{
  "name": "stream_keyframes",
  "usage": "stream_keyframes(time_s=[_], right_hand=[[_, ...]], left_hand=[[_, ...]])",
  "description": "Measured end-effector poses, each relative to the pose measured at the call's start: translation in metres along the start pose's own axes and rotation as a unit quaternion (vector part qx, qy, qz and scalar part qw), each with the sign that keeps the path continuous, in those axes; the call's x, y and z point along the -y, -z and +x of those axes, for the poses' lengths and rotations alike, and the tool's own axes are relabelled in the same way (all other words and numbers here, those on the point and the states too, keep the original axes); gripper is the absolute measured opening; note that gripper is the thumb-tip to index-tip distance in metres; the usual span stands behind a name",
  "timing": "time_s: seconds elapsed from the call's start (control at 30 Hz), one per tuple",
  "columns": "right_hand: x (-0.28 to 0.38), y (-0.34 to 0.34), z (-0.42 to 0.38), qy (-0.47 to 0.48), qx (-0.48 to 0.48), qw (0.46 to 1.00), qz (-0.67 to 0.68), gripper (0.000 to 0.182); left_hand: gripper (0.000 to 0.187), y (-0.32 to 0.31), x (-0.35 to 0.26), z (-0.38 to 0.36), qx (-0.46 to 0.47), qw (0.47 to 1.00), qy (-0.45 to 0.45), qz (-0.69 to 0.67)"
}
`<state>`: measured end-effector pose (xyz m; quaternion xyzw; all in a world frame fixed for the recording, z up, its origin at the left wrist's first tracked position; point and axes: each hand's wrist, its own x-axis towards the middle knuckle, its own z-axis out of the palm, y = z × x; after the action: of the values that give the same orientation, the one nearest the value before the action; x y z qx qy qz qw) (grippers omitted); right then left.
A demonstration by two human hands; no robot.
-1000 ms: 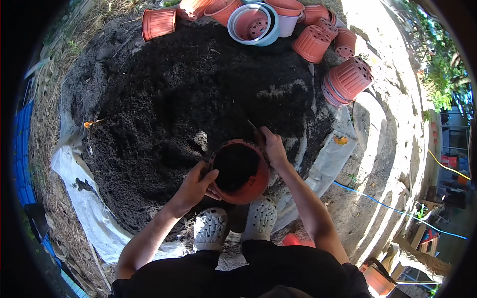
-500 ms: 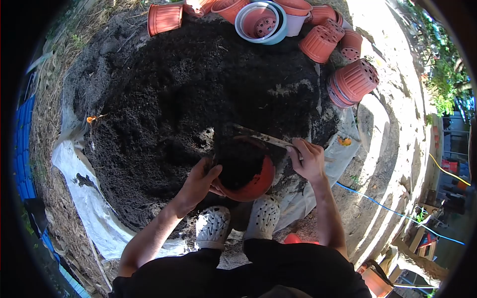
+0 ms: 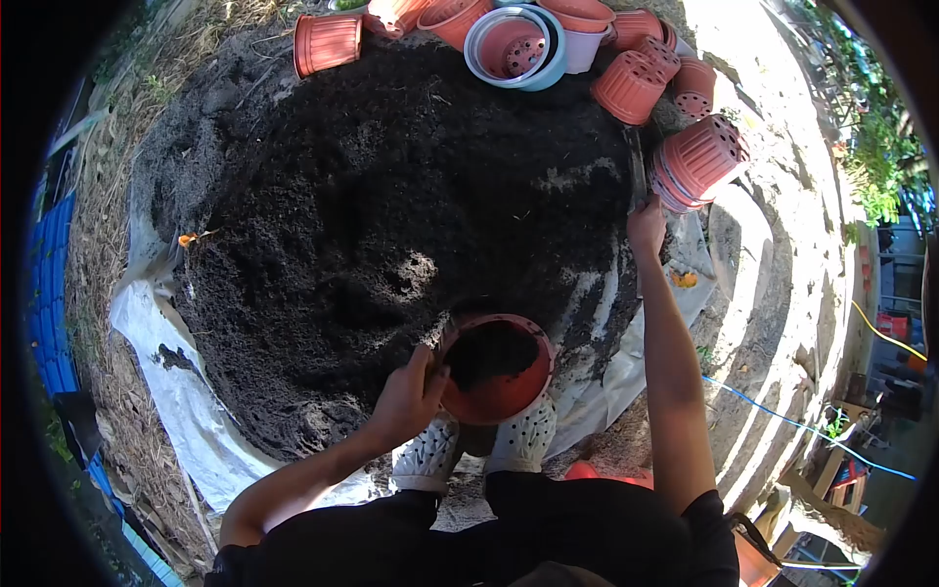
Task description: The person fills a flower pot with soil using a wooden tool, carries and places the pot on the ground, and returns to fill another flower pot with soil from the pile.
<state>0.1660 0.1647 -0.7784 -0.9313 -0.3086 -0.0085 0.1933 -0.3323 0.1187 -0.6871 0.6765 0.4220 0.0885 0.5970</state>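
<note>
A reddish-brown plastic plant pot, partly filled with dark soil, is tilted just in front of my shoes. My left hand is closed at the pot's left rim, thumb and fingers gripping there. Out to the right, my right hand is closed around a long, thin, flat stick, soil-stained and pointing away from me. Its far end reaches toward the overturned pots, beside a stack of reddish pots.
A broad mound of dark soil lies on a whitish sheet. More pots line the far edge, among them a pale blue one. My white perforated shoes stand at the near edge. A blue cord crosses the ground at right.
My right hand has swung away from the pot, outward and forward, taking the stick with it. The pot and my left hand have come slightly nearer to me and rightward.
</note>
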Motion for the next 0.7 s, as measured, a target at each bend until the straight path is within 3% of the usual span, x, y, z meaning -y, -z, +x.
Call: stream_keyframes(time_s=[0.1, 0.13, 0.23, 0.3, 0.4, 0.47, 0.57, 0.63, 0.7], right_hand=[[0.008, -0.013, 0.013, -0.045, 0.015, 0.999, -0.025, 0.028], [0.009, -0.017, 0.013, -0.042, 0.017, 0.999, -0.027, 0.028], [0.026, -0.031, 0.005, -0.027, 0.041, 0.999, -0.006, 0.026], [0.04, -0.034, -0.017, 0.044, 0.065, 0.996, 0.029, 0.023], [0.059, -0.035, -0.058, 0.077, 0.083, 0.99, 0.083, 0.018], [0.068, -0.026, -0.082, 0.125, 0.153, 0.972, 0.127, 0.019], [0.062, -0.018, -0.101, 0.093, 0.227, 0.949, 0.198, 0.017], [0.06, -0.007, -0.109, 0.113, 0.229, 0.941, 0.224, 0.017], [0.062, 0.01, -0.117, 0.047, 0.313, 0.906, 0.282, 0.018]], left_hand=[[0.023, 0.0, 0.008, 0.005, -0.03, 0.999, -0.029, 0.005], [0.022, 0.005, 0.001, 0.004, 0.003, 1.0, 0.003, 0.003], [0.023, 0.006, 0.012, 0.011, -0.031, 0.999, 0.002, -0.008], [0.024, 0.007, 0.009, 0.016, -0.032, 0.999, 0.004, -0.026], [0.025, 0.01, -0.001, 0.024, -0.031, 0.998, 0.009, -0.054], [0.025, 0.01, 0.0, 0.028, -0.028, 0.998, 0.011, -0.061], [0.023, 0.008, 0.015, 0.035, -0.023, 0.988, 0.035, -0.148], [0.023, 0.01, 0.009, 0.036, -0.018, 0.985, 0.054, -0.162], [0.023, 0.008, 0.017, 0.04, -0.026, 0.985, 0.051, -0.161]])
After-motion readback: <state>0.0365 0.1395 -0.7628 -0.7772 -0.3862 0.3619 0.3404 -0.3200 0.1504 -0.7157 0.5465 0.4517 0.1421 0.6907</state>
